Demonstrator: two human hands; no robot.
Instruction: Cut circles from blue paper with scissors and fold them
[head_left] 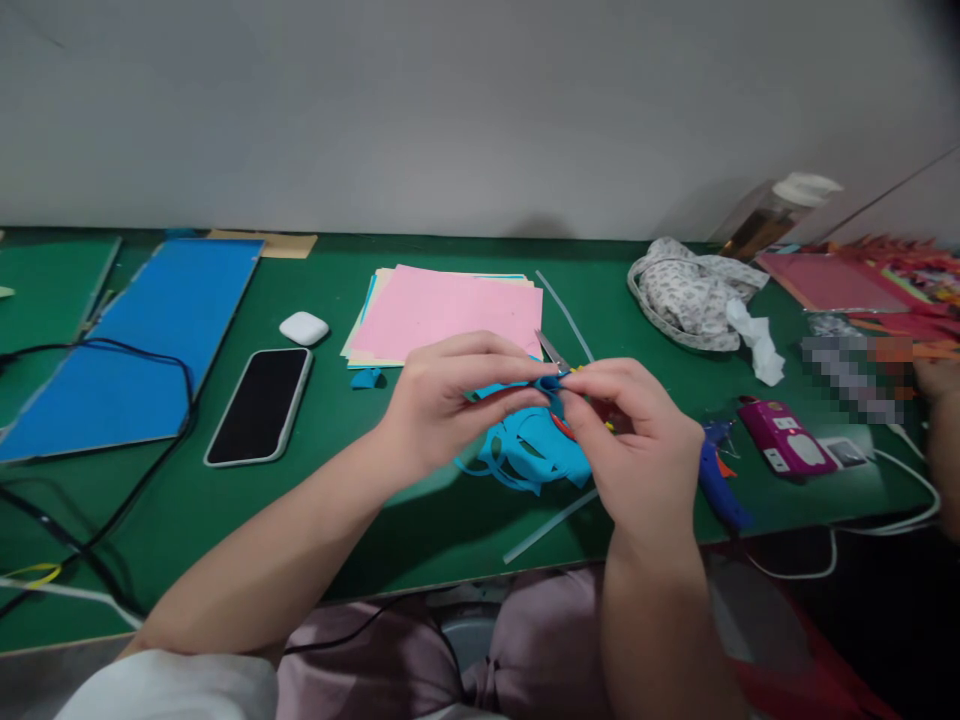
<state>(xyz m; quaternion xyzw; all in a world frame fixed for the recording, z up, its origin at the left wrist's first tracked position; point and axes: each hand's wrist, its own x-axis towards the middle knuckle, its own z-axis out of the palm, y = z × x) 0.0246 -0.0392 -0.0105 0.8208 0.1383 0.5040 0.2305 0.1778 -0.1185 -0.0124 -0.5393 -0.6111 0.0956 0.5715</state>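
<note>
Between the fingertips of both hands is a small piece of blue paper (551, 384), bent into a curve. My left hand (457, 395) pinches it from the left and my right hand (634, 425) from the right, so both are closed on it. Under the hands lie light-blue paper scraps (525, 450), cut into curls and strips. A pair of scissors (553, 352) rests there too, its blades showing behind my fingers and its handles mostly hidden. A small folded blue paper piece (366, 379) lies left of them on the table.
Pink paper (457, 315) tops a sheet stack. Clear glue sticks (551, 525), a blue glue gun (721, 480), a magenta box (786, 437), a phone (260, 408), a white case (304, 328), a blue board (142, 345), a patterned cloth (694, 295) and a bottle (780, 215) surround. Another person's hand (941, 390) is far right.
</note>
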